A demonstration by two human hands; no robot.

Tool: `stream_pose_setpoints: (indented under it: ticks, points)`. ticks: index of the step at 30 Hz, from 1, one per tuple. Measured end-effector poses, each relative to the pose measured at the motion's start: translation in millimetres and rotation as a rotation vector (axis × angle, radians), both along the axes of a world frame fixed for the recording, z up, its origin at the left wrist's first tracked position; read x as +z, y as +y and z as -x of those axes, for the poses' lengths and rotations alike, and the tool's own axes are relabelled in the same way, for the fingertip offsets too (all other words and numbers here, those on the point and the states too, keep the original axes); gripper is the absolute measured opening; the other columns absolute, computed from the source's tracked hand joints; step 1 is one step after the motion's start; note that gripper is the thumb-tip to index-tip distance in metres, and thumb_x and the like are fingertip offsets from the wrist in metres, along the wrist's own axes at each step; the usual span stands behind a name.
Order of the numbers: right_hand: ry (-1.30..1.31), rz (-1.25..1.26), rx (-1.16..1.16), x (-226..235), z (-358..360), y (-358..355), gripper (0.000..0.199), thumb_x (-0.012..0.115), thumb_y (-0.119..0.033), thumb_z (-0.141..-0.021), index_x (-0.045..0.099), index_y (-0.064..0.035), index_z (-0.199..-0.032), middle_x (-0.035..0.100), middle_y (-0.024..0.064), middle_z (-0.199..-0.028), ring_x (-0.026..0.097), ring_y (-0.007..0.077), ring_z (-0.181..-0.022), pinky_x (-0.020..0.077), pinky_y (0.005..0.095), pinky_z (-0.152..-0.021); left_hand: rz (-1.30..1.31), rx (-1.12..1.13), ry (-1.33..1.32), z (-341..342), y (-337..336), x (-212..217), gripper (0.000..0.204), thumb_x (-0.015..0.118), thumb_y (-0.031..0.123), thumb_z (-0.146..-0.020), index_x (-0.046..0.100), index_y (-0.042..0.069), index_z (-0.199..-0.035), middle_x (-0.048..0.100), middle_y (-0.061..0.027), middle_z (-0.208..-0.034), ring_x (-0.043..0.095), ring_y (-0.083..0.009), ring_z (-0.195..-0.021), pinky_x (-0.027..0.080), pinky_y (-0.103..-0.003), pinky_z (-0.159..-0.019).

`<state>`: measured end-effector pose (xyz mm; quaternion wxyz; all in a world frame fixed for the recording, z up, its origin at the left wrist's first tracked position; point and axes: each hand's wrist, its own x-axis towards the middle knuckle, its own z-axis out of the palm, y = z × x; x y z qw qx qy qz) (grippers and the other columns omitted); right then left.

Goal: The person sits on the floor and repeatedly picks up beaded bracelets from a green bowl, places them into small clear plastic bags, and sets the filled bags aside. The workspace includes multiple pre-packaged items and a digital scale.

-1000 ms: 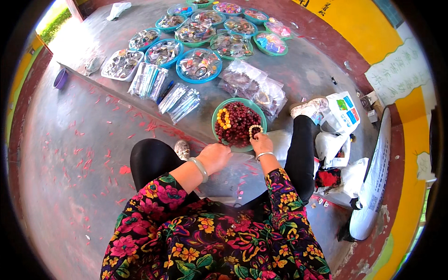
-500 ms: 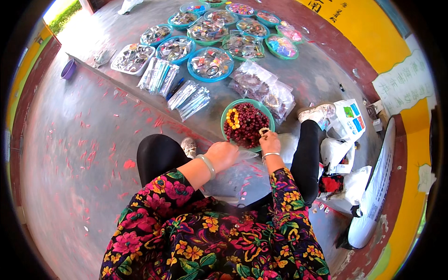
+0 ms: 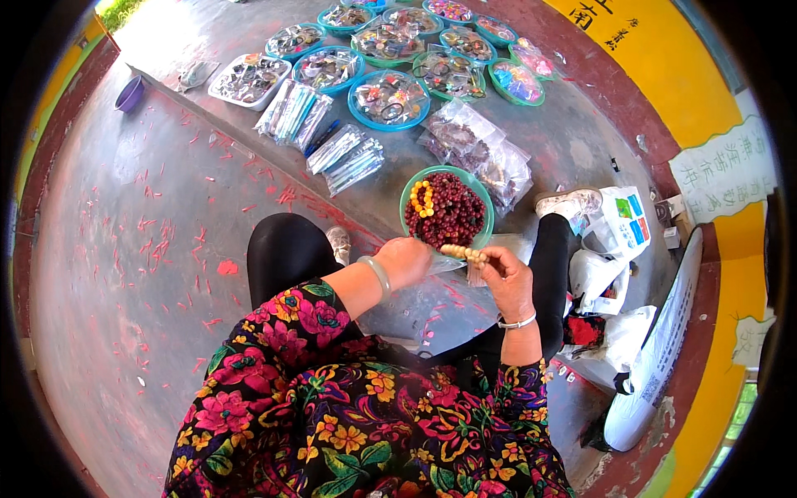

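My right hand (image 3: 509, 282) pinches a pale cream bead bracelet (image 3: 462, 252) and holds it out toward the left, just in front of a round green basin (image 3: 487, 224). Closed on a small clear plastic bag (image 3: 447, 264), my left hand (image 3: 404, 261) is close by on the left; its fingertips are mostly hidden behind the back of the hand. The bracelet's left end is over the bag's edge; whether it is inside, I cannot tell. Heaped dark red bead bracelets (image 3: 455, 214) fill the basin, with a yellow bead bracelet (image 3: 422, 199) on the left of the pile.
Beyond the basin lie bagged bracelets (image 3: 490, 162) and bundles of slim packets (image 3: 349, 158). Farther off stand several basins of small bagged goods (image 3: 388, 100) and a white tray (image 3: 249, 81). Plastic bags (image 3: 627, 332) sit by my right leg. A purple bowl (image 3: 129, 94) is far left.
My right hand has drawn back from the basin toward me, bringing the cream bracelet up beside the plastic bag. My left hand stays near the basin with the bag, shifted slightly.
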<state>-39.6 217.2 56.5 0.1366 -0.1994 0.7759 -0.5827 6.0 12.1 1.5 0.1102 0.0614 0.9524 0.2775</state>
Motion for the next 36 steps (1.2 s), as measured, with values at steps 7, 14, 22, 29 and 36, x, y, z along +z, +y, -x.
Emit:
stream_pose_setpoints:
  ticks: [7,14,22,29,36]
  points:
    - [0.151,-0.283,0.036,-9.7,-12.4,-5.6,0.017,0.062,-0.003,-0.073,0.059,-0.0027,-0.09,0.059,0.0062,-0.076,0.058,0.0131,-0.067,0.0463,0.0246,-0.061,-0.059,-0.015,0.069,0.9,-0.6,-8.5,0.019,0.048,0.02,-0.082,0.06,0.006,-0.081,0.06,-0.017,-0.072,0.059,-0.036,-0.071,0.047,-0.046,-0.065]
    - [0.51,-0.446,0.219,-16.6,-15.4,-14.8,0.022,0.059,-0.006,-0.073,0.057,-0.0054,-0.095,0.06,0.0124,-0.082,0.059,0.0301,-0.073,0.0477,0.0357,-0.064,-0.129,-0.071,0.072,1.2,1.1,0.4,0.018,0.048,0.021,-0.082,0.06,0.008,-0.083,0.061,-0.0167,-0.073,0.059,-0.0354,-0.073,0.047,-0.046,-0.066]
    - [0.197,-0.334,0.103,-23.4,-8.6,-10.3,0.028,0.055,0.001,-0.074,0.057,-0.0044,-0.101,0.061,0.0098,-0.093,0.061,0.02,-0.08,0.0482,0.0292,-0.068,-0.121,-0.147,0.04,0.9,-4.8,9.9,0.021,0.048,0.023,-0.083,0.06,0.006,-0.08,0.06,-0.0169,-0.072,0.059,-0.0355,-0.073,0.046,-0.045,-0.065]
    - [-0.241,-0.095,0.084,-60.7,15.1,27.2,0.046,0.049,0.007,-0.069,0.052,-0.0034,-0.114,0.057,0.0029,-0.106,0.055,0.0128,-0.096,0.0451,0.0243,-0.076,-0.215,-0.296,0.081,8.8,-20.7,29.9,0.02,0.048,0.022,-0.083,0.06,0.006,-0.081,0.058,-0.0176,-0.071,0.058,-0.0351,-0.069,0.045,-0.044,-0.063]
    - [-0.665,0.177,0.224,-60.0,-4.6,4.9,0.057,0.059,0.006,-0.066,0.047,-0.0053,-0.121,0.055,0.0033,-0.109,0.052,0.0131,-0.097,0.0429,0.026,-0.082,-0.904,-0.227,-0.372,9.2,-32.4,52.8,0.02,0.052,0.019,-0.088,0.061,0.001,-0.091,0.062,-0.0064,-0.07,0.061,-0.0142,-0.067,0.048,-0.027,-0.062]
